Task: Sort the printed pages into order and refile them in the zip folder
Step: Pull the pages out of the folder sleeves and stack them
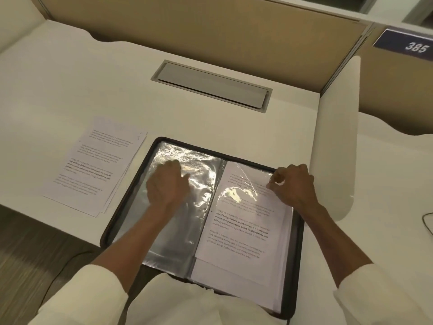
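— Fingers [277, 175]?
— On the right hand [294, 185], thumb and forefinger pinch the right sleeve [243, 181] over a printed page [239, 233]. On the left hand [167, 184] they curl against the left sleeve [194, 160]; I cannot tell if they grip.
— The zip folder [298, 254]?
— Open at the desk [234, 118]'s near edge, loose pages [93, 170] to its left.

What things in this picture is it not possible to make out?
- Page numbers on the loose pages: head view, print too small, blurred.
- Left hand fingertips: head view, hidden under its own knuckles.
- Near edge of the zip folder: head view, covered by the person's clothing.
- Text under the plastic sleeve: head view, glare.
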`<action>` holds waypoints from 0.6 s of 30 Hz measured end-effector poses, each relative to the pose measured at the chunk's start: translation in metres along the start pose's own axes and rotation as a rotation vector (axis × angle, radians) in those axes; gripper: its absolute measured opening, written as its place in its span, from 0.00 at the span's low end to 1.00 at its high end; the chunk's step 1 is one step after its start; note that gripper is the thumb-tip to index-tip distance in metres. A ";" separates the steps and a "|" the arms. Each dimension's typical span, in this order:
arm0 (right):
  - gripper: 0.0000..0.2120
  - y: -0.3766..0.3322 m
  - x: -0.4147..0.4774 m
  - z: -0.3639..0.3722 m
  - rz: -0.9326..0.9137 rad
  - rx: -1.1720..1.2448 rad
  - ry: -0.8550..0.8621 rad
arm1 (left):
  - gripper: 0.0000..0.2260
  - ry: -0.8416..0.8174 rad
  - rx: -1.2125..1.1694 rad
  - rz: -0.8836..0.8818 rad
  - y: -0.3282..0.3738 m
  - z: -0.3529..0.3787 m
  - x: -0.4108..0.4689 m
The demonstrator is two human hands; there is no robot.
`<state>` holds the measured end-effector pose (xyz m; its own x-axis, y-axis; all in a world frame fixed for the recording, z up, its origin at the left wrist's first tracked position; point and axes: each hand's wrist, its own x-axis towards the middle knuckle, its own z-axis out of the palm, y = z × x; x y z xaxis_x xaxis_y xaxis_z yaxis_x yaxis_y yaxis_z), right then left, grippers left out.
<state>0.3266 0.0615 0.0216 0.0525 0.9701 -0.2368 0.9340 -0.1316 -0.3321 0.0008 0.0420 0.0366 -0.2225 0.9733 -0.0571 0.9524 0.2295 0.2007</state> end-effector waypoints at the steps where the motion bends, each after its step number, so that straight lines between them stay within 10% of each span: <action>1: 0.10 -0.005 0.004 -0.006 0.006 0.040 -0.027 | 0.11 -0.050 -0.078 0.000 0.012 0.002 -0.004; 10: 0.19 -0.039 0.025 -0.039 -0.016 0.106 -0.291 | 0.23 -0.572 -0.936 -0.170 0.112 0.019 -0.020; 18: 0.07 -0.046 0.034 -0.050 -0.100 0.238 -0.330 | 0.31 -0.790 -1.100 -0.471 0.148 0.028 -0.005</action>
<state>0.3031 0.1113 0.0749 -0.1865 0.8681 -0.4600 0.8189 -0.1213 -0.5609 0.1486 0.0706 0.0391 0.0533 0.6290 -0.7756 0.1003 0.7694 0.6308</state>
